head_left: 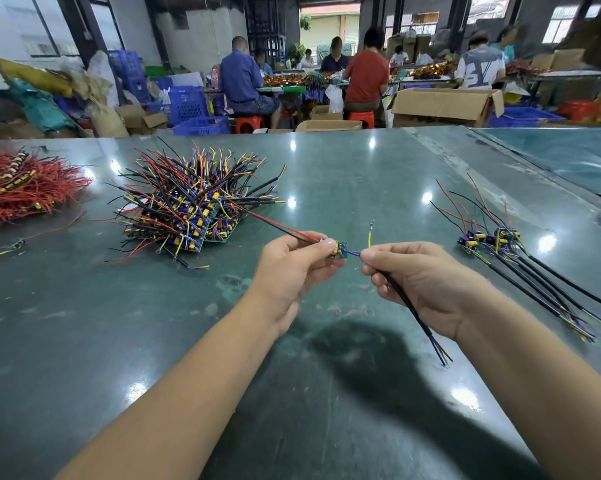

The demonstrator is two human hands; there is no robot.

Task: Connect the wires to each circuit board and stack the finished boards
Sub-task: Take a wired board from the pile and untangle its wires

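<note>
Step in hand: judged to be joining the black cable's leads to one small circuit board, held in the air above the green table [326, 393].
Left hand [293, 263]: fingers curled round the board [337, 250], thumb on top; red and black wires [274, 224] leave the board toward 10 o'clock.
Right hand [420, 282]: thumb and forefinger pinch the black cable [406, 301] close to its stripped end, at 3 o'clock of the board; the rest of the cable hangs toward 5 o'clock.
Blue lead [352, 253]: bridges the short gap between the board and the right fingertips; whether it is already seated cannot be told.
Yellow lead [369, 237]: stands up toward 12 o'clock from the right fingertips, with a ring end at the top, free of the board.
Method: hold the board steady by its edges; keep the pinch near the lead tip so the lead does not buckle; feed it straight along its own line.
Risk: the loose yellow lead may snag or be put into the wrong point.
Unwired stock: large pile of boards [195, 209] at 10 o'clock of the hands, well apart.
Finished boards [493, 239]: row at 2 o'clock, cables trailing toward 4 o'clock; the held board probably goes there.
Red wire bundle [22, 188]: far left edge, at 9 o'clock.
</note>
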